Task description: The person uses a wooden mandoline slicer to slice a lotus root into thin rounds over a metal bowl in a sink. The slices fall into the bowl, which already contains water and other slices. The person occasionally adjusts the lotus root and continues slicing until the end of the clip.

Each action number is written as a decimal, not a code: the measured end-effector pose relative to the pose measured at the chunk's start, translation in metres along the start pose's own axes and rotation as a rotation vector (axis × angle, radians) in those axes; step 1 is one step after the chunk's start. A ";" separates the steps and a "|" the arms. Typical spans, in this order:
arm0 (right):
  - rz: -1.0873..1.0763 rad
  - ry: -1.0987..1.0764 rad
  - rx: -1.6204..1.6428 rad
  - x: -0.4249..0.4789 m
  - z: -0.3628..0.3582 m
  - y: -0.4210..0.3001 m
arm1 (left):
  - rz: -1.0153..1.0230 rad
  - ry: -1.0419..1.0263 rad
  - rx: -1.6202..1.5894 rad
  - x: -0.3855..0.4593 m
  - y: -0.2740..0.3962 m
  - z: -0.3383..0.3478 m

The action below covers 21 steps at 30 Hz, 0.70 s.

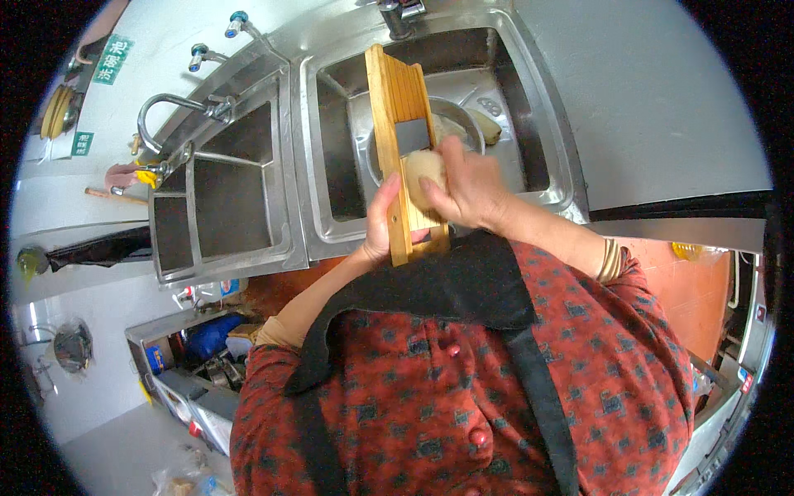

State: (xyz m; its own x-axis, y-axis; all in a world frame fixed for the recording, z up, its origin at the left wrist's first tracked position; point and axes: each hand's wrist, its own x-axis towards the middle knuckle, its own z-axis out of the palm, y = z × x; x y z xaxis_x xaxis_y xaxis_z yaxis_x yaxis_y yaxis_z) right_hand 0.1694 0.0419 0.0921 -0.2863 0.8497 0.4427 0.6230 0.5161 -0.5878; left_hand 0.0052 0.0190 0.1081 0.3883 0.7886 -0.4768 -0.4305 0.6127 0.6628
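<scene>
My left hand (379, 217) grips the lower part of a wooden mandoline slicer (383, 121), with the fingers passing under it. The slicer slopes up and away from me over a steel sink basin (347, 186). Its dark metal blade plate (412, 135) sits about midway along. Pressed flat on the slicer just below that plate is a pale peeled root vegetable (424, 173), held by my right hand (474, 186). Behind the slicer, partly hidden, a round metal bowl (475, 127) in the basin contains pale pieces. Another pale, long vegetable (487, 127) lies beside the bowl.
A dark faucet (395, 22) stands at the basin's far edge. To the left is a second steel sink (232, 204) with a curved tap (167, 99). A grey counter (645, 111) extends to the right. Lower left, an open drawer unit (205, 372) holds assorted items.
</scene>
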 end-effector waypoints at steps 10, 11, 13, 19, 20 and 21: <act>0.377 0.232 -0.188 0.119 -0.008 0.106 | -0.089 -0.367 -0.102 0.010 -0.014 -0.011; 0.375 0.250 -0.172 0.114 -0.011 0.107 | -0.082 -0.365 -0.133 0.012 -0.013 -0.015; 0.365 0.275 -0.143 0.106 -0.012 0.095 | -0.055 -0.333 -0.146 0.015 -0.008 -0.027; 0.075 -0.082 -0.008 -0.006 0.001 -0.016 | -0.078 -0.157 -0.083 0.010 0.002 -0.028; 0.078 -0.088 -0.005 -0.004 0.001 -0.016 | -0.080 -0.087 -0.046 0.007 0.005 -0.018; 0.087 -0.095 0.004 -0.004 0.002 -0.017 | -0.081 -0.076 -0.022 0.006 0.005 -0.019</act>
State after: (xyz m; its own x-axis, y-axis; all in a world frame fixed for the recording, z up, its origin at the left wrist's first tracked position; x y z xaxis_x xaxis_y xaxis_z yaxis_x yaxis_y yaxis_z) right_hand 0.1586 0.0295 0.0995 -0.2993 0.8974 0.3241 0.6457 0.4405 -0.6236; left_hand -0.0099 0.0280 0.0976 0.4826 0.7310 -0.4825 -0.4129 0.6757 0.6107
